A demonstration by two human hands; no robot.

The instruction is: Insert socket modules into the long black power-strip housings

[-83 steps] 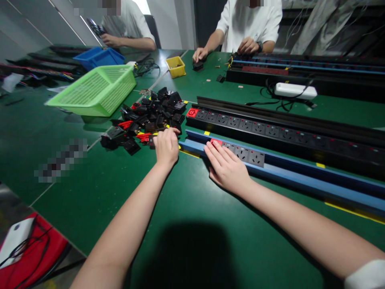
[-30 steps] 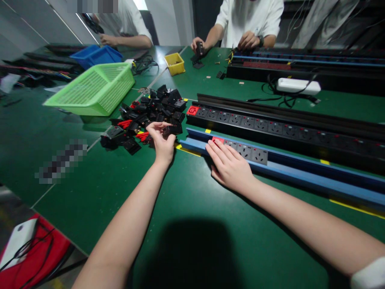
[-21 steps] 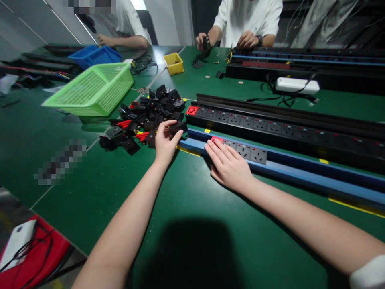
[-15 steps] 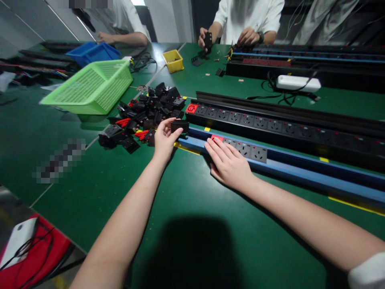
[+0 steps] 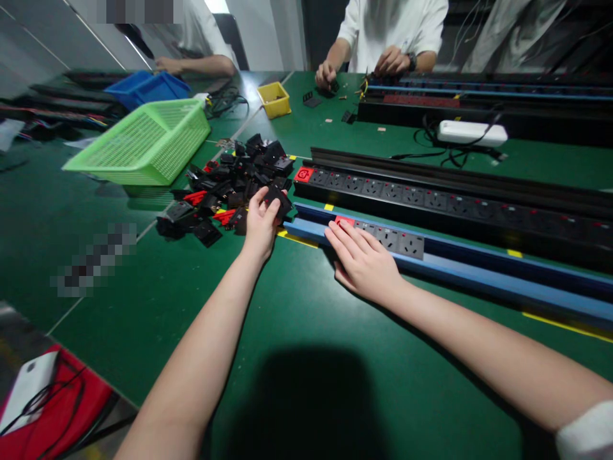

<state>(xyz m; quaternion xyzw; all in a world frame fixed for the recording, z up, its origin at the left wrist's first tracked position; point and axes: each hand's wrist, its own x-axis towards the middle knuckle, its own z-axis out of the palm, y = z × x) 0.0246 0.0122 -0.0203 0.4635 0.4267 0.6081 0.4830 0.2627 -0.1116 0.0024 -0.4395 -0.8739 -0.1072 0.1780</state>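
Between the thumb and fingers of my left hand (image 5: 261, 223) is a black socket module (image 5: 278, 202), tilted at the left end of a blue metal channel (image 5: 454, 262). My right hand (image 5: 366, 259) lies flat with fingers stretched out over the channel, touching a red socket (image 5: 344, 222) and partly covering the black sockets (image 5: 400, 242) seated beside it. A heap of loose black socket modules (image 5: 249, 169), with some red pieces among them, lies just beyond my left hand.
Behind the channel runs a black strip full of sockets (image 5: 393, 190). A green basket (image 5: 158, 140), a blue bin (image 5: 148, 89) and a yellow box (image 5: 274, 101) stand on the far left. A white power strip (image 5: 472, 133) with cable lies farther back. Co-workers (image 5: 393, 38) sit across the table.
My left hand has turned the black socket module, which now tilts with its broad face showing. My right hand stays put. Across the table, a co-worker's hand has lowered a black part.
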